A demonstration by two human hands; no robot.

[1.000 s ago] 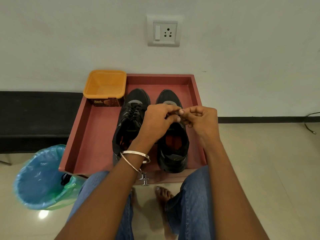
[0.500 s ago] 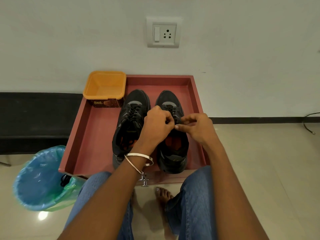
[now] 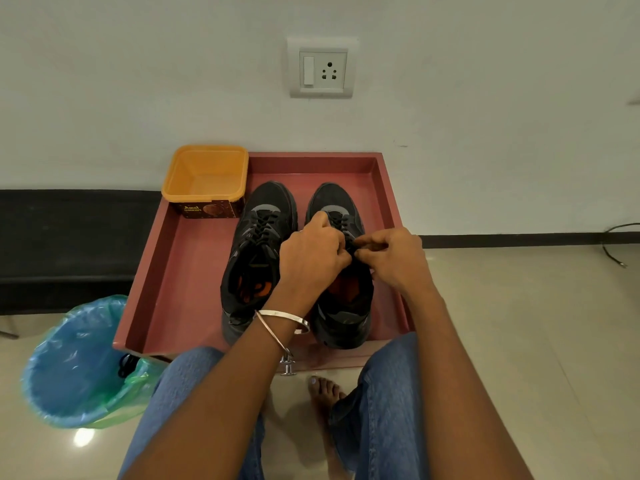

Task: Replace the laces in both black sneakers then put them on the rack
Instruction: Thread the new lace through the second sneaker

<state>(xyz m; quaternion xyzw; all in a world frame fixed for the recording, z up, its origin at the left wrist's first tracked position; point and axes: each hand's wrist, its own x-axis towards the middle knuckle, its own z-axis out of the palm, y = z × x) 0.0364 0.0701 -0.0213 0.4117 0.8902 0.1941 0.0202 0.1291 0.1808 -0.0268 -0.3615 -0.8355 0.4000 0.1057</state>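
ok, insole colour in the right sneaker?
Orange-red, showing through the opening of the right sneaker just below both hands, in the head view.

Both bare forearms reach forward toward twelve o'clock, converging. The left hand point(image 3: 311, 252), a thin silver metal bangle point(image 3: 282, 318) on its wrist, curls its fingers downward. The right hand point(image 3: 393, 258) sits at its three o'clock, fingertips point(image 3: 360, 242) pinched together, nearly touching the left.

Two sneakers point(image 3: 298, 265) side by side in tray point(image 3: 180, 271); tub point(image 3: 206, 178) at tray's far-left corner; bin point(image 3: 69, 362) left.
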